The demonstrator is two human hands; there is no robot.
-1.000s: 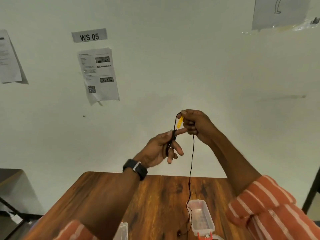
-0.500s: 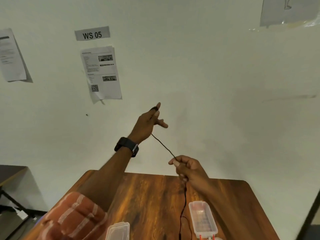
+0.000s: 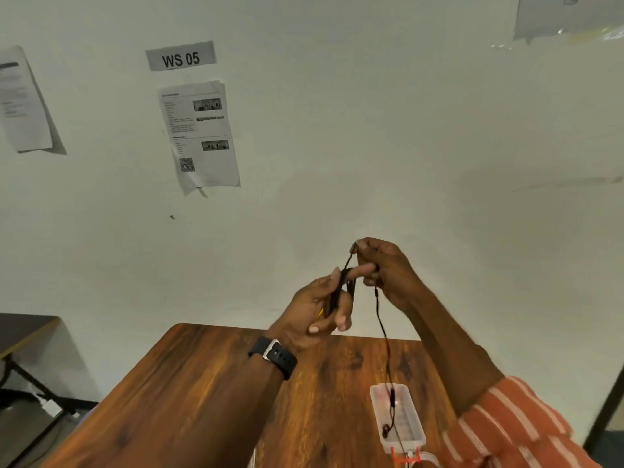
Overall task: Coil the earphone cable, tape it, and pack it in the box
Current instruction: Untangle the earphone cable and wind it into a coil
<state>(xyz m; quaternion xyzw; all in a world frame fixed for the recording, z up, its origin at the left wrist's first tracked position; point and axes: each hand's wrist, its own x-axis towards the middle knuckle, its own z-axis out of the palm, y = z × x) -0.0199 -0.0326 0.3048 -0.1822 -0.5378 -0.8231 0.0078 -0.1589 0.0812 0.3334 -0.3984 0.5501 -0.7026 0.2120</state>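
My left hand is raised above the wooden table with black earphone cable looped round its extended fingers; a bit of yellow shows at its palm. My right hand is just right of it and slightly higher, pinching the cable at the top of a loop. The free length hangs down from my right hand to a clear plastic box on the table, where the inline remote and an earbud dangle over it.
The table's far edge meets a white wall with taped papers and a "WS 05" label. An orange clasp sits at the box's near end. A darker table stands at the left.
My left hand came back down from its raised reach and my right hand rose to meet it, laying another turn of cable round the left fingers. Less cable hangs free.
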